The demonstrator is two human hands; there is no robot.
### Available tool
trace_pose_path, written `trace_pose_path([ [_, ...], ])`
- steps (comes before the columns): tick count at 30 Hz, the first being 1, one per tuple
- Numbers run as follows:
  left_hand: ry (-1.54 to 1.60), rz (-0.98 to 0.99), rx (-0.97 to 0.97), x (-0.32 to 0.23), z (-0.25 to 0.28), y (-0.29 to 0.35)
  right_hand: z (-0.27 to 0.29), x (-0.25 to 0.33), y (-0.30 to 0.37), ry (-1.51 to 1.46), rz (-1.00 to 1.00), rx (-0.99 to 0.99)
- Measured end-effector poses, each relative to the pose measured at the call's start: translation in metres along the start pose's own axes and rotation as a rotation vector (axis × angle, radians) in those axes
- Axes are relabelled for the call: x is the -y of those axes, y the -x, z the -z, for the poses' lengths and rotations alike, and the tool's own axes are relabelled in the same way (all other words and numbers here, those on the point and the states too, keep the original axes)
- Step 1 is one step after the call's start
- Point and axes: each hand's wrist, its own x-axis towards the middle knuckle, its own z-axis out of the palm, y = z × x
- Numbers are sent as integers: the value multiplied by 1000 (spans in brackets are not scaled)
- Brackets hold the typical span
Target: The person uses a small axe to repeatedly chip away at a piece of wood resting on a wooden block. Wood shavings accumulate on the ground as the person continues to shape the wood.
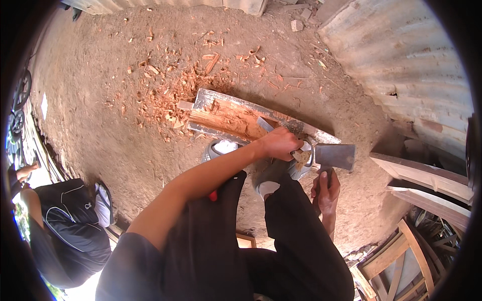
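A hollowed wooden workpiece lies slantwise on the ground before me, its edges grey and worn, its inside freshly cut and orange-brown. My left hand is closed round a chisel, whose metal blade points into the hollow; the worn butt of its handle shows on the near side of the fist. To the right, apart from the chisel, my right hand grips the dark handle of a mallet-like tool with a broad, flat grey rectangular head. My shoes stand against the near side of the workpiece, partly hidden by my left arm.
Wood shavings litter the dirt ground beyond the workpiece. A corrugated metal sheet borders the right, with wooden boards and a wooden frame below it. Another person in dark clothes sits at left, near a wheel.
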Motion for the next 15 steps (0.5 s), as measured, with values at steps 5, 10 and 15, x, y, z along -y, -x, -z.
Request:
trace_pose_path([
  [5,46,45,-27,2,7,1,-3,11,2,64,72,54],
  [10,36,98,-21,4,20,2,-2,18,8,16,58,53],
  [15,0,21,-36,14,13,10,-1,17,7,9,55,38],
])
